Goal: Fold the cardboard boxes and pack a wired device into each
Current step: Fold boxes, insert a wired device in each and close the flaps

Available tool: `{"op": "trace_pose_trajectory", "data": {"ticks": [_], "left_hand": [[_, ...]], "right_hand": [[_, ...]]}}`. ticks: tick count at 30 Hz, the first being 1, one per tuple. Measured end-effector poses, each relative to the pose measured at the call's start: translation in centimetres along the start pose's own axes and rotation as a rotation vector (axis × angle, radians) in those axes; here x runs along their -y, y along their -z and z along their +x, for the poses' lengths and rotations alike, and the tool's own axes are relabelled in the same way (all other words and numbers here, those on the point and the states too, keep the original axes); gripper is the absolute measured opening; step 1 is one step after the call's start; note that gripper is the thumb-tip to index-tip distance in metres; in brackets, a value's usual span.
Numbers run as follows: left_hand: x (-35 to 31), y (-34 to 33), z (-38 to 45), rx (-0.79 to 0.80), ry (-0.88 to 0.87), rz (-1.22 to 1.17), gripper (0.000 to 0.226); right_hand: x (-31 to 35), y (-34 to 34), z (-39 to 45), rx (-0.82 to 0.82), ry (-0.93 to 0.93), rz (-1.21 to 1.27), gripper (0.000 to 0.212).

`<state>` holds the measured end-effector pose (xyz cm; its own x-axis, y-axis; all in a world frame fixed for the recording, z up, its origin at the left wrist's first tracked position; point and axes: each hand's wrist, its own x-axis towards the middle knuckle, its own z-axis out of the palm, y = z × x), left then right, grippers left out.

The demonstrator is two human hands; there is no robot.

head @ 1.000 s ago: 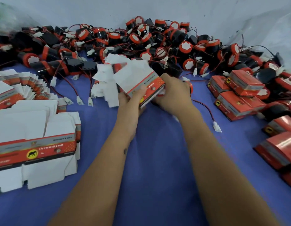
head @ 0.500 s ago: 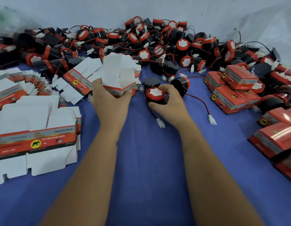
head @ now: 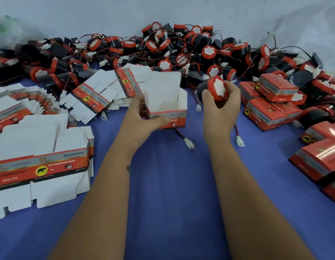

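A blue cloth (head: 174,184) covers the work surface and fills the lower and middle frame; behind it, across the top, a pale grey-white wall (head: 87,14) rises, with a crumpled clear plastic sheet (head: 303,29) in the upper right corner. Along the far edge, from upper left to upper right, lies a heap of wired devices (head: 162,45) — black cylinders with red caps and white faces, tangled in red and black leads, too many and too jumbled to count. At lower left sits a stack of flat boxes (head: 40,166), white with a red printed band, and above it a fanned row of flat blanks (head: 31,98); several more loose flat blanks (head: 99,91) lie at centre left, just beside the person's left hand. At the right edge at least seven closed red boxes (head: 271,106) are piled, some resting on others. Two bare forearms reach up from the bottom of the frame. The left hand (head: 142,115) grasps an opened box (head: 168,104) at centre, fingers wrapped round its left side, its top flaps standing upright and its mouth open. The right hand (head: 221,106) clutches one device (head: 215,89) just to the right of that box, not inside it. Three white plug connectors (head: 189,143) lie on the cloth near the hands.
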<state>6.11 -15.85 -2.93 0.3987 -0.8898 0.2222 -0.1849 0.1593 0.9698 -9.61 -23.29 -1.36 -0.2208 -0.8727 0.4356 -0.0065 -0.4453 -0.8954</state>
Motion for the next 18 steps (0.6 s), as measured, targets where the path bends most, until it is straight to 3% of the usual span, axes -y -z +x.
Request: {"op": "trace_pose_trajectory", "data": {"ticks": [4, 8, 14, 16, 18], "left_hand": [[0.4, 1.0, 0.0, 0.038, 0.009, 0.066, 0.058], [-0.1, 1.7, -0.1, -0.165, 0.047, 0.012, 0.061], [-1.2, 1.9, -0.1, -0.669, -0.016, -0.347, 0.055], [-1.7, 1.9, -0.3, -0.719, -0.048, -0.467, 0.047], [-2.0, 2.1, -0.3, -0.623, -0.015, -0.67, 0.043]], "right_hand": [[0.6, -0.2, -1.3, -0.005, 0.3, -0.066, 0.046], [0.4, -1.1, -2.6, 0.192, 0.461, -0.128, 0.048], [1.7, -1.9, -3.5, 0.265, 0.174, 0.167, 0.034], [2.3, -2.4, -3.6, 0.272, 0.027, 0.318, 0.027], [2.5, -2.9, -3.6, 0.298, -0.16, 0.425, 0.018]]}}
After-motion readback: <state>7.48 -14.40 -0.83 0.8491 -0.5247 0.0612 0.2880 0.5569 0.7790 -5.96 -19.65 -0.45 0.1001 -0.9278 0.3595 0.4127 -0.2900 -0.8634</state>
